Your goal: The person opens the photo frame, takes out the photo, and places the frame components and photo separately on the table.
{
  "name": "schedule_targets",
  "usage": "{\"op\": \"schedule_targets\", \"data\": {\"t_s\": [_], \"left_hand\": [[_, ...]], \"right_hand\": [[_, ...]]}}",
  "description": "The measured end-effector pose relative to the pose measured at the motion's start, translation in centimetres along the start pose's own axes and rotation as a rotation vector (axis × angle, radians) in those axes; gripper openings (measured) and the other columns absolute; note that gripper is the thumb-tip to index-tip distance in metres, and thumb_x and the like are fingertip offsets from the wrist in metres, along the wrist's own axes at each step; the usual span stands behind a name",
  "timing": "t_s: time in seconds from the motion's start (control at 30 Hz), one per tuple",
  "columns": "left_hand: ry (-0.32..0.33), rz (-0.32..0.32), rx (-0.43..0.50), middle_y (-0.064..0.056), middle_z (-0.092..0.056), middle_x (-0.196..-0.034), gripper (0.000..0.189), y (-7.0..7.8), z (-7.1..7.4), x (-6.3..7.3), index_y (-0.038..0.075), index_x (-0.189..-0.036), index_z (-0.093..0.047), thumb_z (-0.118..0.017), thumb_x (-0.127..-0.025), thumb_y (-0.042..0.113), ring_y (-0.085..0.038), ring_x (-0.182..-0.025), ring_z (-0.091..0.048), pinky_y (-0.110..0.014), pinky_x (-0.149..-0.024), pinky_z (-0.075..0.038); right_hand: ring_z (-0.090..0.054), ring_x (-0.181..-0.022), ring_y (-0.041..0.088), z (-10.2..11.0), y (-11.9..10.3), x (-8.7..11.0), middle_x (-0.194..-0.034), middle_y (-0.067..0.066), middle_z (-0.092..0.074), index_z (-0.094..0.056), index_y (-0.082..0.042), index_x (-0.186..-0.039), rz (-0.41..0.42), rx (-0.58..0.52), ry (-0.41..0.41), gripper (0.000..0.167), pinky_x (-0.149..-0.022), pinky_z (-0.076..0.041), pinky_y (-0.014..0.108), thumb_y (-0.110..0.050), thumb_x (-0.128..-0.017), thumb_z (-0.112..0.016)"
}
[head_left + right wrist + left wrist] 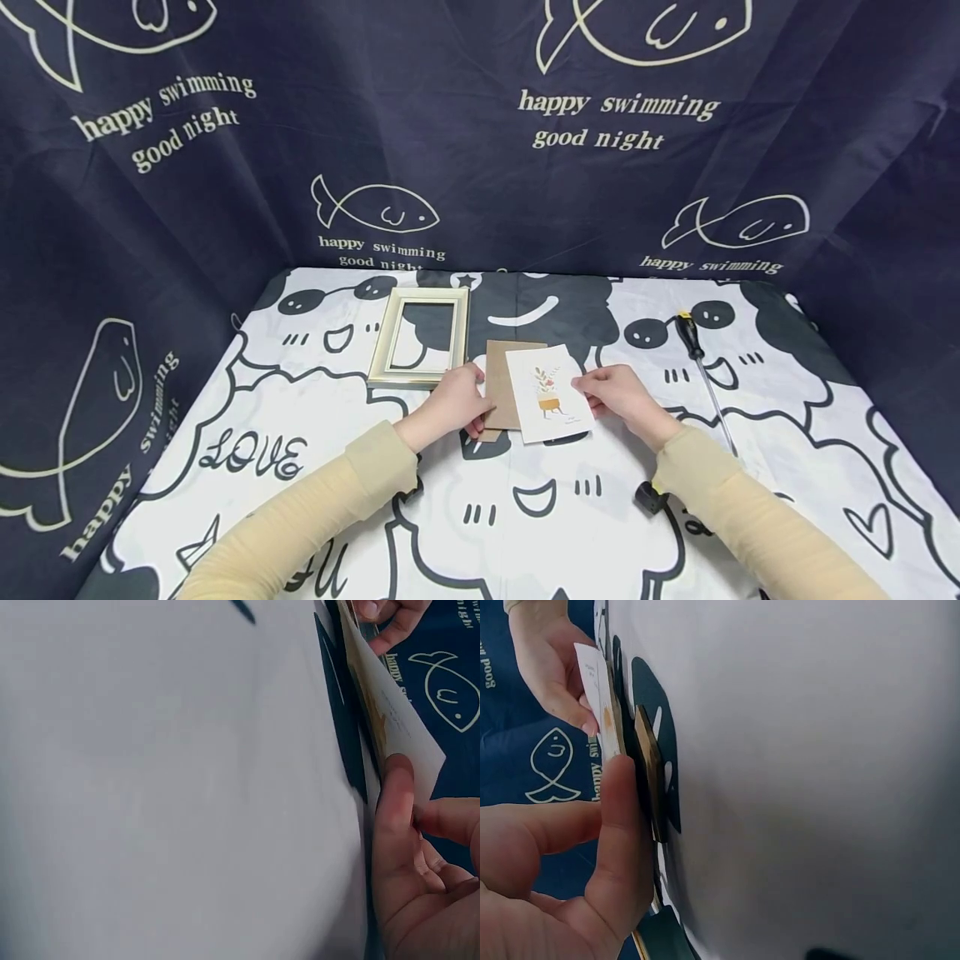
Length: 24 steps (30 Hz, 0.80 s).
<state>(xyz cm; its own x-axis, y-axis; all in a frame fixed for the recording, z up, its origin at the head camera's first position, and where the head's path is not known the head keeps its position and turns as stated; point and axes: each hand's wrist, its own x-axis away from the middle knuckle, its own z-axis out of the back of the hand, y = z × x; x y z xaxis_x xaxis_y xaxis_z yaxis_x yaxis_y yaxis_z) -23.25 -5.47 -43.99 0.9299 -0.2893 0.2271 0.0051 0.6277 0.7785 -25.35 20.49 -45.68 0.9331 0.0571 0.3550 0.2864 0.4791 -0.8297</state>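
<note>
My left hand (453,402) pinches the left edge of a thin brown board (498,383), thumb on the near side. From the right, my right hand (618,396) grips the edge of a white picture card (536,421) between thumb and fingers. The card shows a plant in an orange pot on legs, and it overlaps much of the board, tilted slightly. In the left wrist view, another brown piece (651,769) lies on the cloth below the held board. Just beyond my left hand is a cream picture frame (381,342), its opening showing the cloth.
A screwdriver (692,340) with a black and yellow handle lies to the right, its shaft pointing toward my right sleeve. A small black item (649,497) shows beside that sleeve. The patterned tablecloth (517,550) meets a dark blue curtain (480,108) behind.
</note>
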Motion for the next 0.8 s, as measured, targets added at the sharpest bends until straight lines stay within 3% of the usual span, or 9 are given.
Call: {"op": "schedule_targets", "data": {"t_s": [0.2,0.43,0.8], "left_hand": [[0.027,-0.018,-0.046,-0.004,-0.058,-0.046,0.038,0.0,-0.2,0.0,-0.013,-0.115,-0.047,-0.064,-0.085,0.004,-0.014,-0.036,-0.058,-0.026,-0.04,-0.05],[0.042,-0.028,-0.119,-0.005,-0.058,-0.047,0.037,0.0,-0.4,0.3,-0.011,-0.115,-0.047,-0.063,-0.086,0.007,-0.014,-0.036,-0.058,-0.024,-0.038,-0.047],[0.025,-0.036,-0.122,-0.006,-0.058,-0.047,0.037,0.2,-0.2,0.6,-0.013,-0.116,-0.048,-0.061,-0.086,0.006,-0.015,-0.038,-0.059,-0.024,-0.037,-0.048]], "right_hand": [[-0.06,-0.063,0.009,0.7,0.3,0.2,-0.075,0.003,-0.067,-0.065,0.01,-0.104,0.015,0.057,0.035,0.031,-0.056,-0.052,0.024,-0.018,-0.09,-0.06],[-0.062,-0.063,0.01,1.6,0.5,0.6,-0.076,0.005,-0.067,-0.064,0.011,-0.106,0.013,0.051,0.036,0.034,-0.058,-0.054,0.026,-0.019,-0.09,-0.059],[-0.064,-0.061,0.012,3.7,0.3,1.6,-0.071,0.004,-0.067,-0.061,0.014,-0.108,0.031,0.053,0.033,0.038,-0.059,-0.055,0.028,-0.02,-0.091,-0.059]]}}
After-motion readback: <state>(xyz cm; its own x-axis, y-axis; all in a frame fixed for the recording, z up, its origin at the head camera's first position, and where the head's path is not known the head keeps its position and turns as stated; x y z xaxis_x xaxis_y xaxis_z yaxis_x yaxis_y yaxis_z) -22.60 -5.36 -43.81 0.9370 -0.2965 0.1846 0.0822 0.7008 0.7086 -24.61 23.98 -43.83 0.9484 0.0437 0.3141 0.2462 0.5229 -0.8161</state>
